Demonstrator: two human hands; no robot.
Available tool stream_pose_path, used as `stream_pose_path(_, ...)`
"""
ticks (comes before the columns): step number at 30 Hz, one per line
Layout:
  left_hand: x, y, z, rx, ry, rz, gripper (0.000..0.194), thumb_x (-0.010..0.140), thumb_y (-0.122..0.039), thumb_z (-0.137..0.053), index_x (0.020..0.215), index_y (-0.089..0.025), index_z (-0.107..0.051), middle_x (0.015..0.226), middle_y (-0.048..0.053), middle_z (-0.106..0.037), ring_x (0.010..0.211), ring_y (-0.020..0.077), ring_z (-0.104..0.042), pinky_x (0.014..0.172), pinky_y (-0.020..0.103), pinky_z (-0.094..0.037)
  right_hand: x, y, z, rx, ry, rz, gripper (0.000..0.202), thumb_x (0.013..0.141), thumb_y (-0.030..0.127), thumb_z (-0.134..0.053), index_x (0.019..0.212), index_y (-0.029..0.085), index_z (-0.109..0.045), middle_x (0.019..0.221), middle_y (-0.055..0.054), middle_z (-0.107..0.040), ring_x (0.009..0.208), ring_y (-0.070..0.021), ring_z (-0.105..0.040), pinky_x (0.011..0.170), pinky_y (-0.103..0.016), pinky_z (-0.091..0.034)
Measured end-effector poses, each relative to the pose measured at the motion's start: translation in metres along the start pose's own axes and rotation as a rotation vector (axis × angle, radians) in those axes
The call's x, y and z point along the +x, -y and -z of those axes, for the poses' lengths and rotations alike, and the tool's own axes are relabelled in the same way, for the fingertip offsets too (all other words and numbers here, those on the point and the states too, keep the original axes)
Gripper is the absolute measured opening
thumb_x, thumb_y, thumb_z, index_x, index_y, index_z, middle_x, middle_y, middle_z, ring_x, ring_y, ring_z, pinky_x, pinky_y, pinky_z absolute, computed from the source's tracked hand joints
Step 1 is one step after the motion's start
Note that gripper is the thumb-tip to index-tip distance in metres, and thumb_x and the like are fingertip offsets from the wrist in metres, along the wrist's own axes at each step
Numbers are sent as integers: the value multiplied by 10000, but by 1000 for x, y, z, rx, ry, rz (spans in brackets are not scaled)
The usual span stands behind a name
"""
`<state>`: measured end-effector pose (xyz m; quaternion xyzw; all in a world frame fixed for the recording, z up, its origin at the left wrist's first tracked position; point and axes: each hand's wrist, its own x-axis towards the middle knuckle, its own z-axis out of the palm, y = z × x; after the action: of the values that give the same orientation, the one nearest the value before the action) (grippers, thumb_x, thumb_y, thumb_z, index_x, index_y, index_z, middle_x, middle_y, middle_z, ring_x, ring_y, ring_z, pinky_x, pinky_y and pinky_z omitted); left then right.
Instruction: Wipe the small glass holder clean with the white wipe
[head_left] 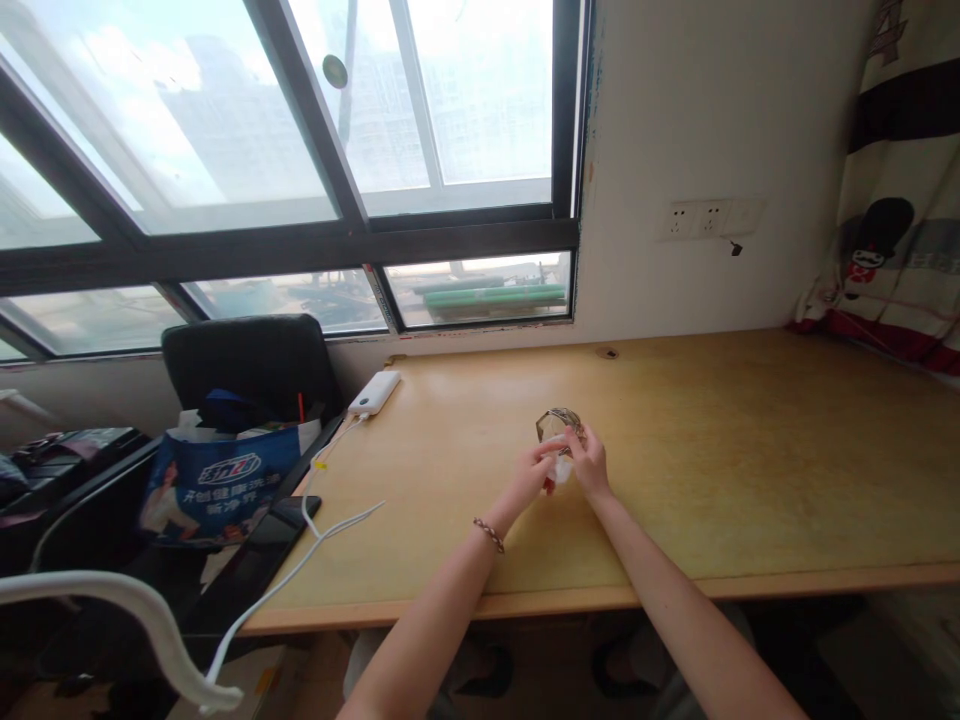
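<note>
**Both hands close around a small clear glass at mid-desk**

A small clear glass cup stands out on the pale yellow wooden desk, roughly at its middle and well away from the edges. The left hand comes at it from the left, fingers curled in narrowly against the lower side of the glass; a thin beaded bracelet circles that wrist. The right hand wraps the right side, its fingertips lying up near the rim. Between the two hands, low against the glass, sits something small and white with a touch of red, too small to make out. The glass's upper rim shows above the fingers; its base is hidden by them.

Toward the desk's left end lies a white rectangular power bank, its white cable trailing off the near edge. Beyond that edge is a black office chair carrying a blue printed bag.
</note>
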<state>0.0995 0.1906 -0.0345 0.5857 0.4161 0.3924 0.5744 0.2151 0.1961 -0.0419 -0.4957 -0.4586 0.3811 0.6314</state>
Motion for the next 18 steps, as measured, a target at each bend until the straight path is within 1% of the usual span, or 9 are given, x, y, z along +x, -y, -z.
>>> stream_pose_path(1, 1, -1, 2, -181, 33, 47, 363, 673, -174, -430, 999, -105, -574, 516, 2, -513, 376, 81, -414, 386, 202, -328, -1, 1, 0, -37, 11, 39, 330, 719, 460, -515, 885, 176, -546, 786, -45, -635, 695, -178, -590, 623, -276, -464)
stream_pose_path(3, 1, -6, 7, -521, 77, 90, 310, 659, -185, -472, 931, -89, -586, 562, 19, -515, 385, 61, -388, 370, 187, -289, -3, 4, -1, -89, 37, 111, 327, 737, 436, -506, 942, 182, -528, 831, -47, -628, 729, -180, -585, 656, -283, -459)
stream_pose_path(5, 0, -12, 13, -789, 72, 102, 181, 673, -183, -483, 795, -94, -584, 531, 2, -462, 376, 38, -331, 378, 180, -278, -6, 7, -2, -127, 81, 178, 342, 744, 413, -509, 998, 185, -505, 866, -53, -620, 765, -186, -580, 689, -294, -454)
stream_pose_path(6, -1, -15, 16, -889, 55, 100, 114, 686, -169, -475, 718, -105, -563, 503, -14, -417, 370, 31, -303, 388, 178, -285, -7, 8, -3, -150, 106, 211, 355, 744, 403, -514, 1024, 186, -495, 880, -57, -616, 777, -189, -576, 703, -300, -451)
stream_pose_path(7, -1, -18, 19, -967, 30, 94, 87, 697, -146, -461, 650, -117, -529, 485, -28, -373, 366, 27, -282, 399, 175, -296, -8, 9, -3, -179, 131, 245, 367, 744, 393, -519, 1047, 188, -487, 892, -61, -612, 786, -191, -572, 717, -307, -449)
stream_pose_path(9, -2, -20, 23, -1064, -34, 79, 157, 717, -96, -428, 567, -135, -452, 481, -39, -323, 365, 24, -266, 415, 166, -312, -9, 9, -4, -247, 167, 319, 388, 745, 370, -530, 1086, 194, -473, 936, -74, -598, 826, -199, -561, 756, -324, -439)
stream_pose_path(12, -2, -19, 26, -1120, -86, 66, 216, 756, -84, -398, 548, -142, -409, 492, -40, -318, 364, 21, -272, 413, 151, -308, -9, 8, -3, -326, 192, 435, 420, 757, 336, -527, 1146, 202, -441, 1062, -98, -551, 973, -219, -513, 859, -364, -394)
stream_pose_path(15, 0, -14, 26, -1148, -55, 74, 225, 798, -148, -398, 579, -134, -448, 461, -51, -303, 350, 18, -272, 395, 142, -284, -8, 8, 0, -353, 216, 529, 448, 764, 302, -524, 1189, 218, -411, 1189, -98, -476, 1126, -226, -410, 960, -400, -310)
stream_pose_path(18, 1, -8, 28, -1152, -15, 130, 211, 818, -181, -393, 673, -115, -531, 396, -70, -272, 315, 19, -249, 372, 141, -258, -7, 12, 3, -326, 268, 571, 451, 756, 275, -538, 1191, 251, -422, 1249, -73, -429, 1187, -219, -346, 1003, -417, -257)
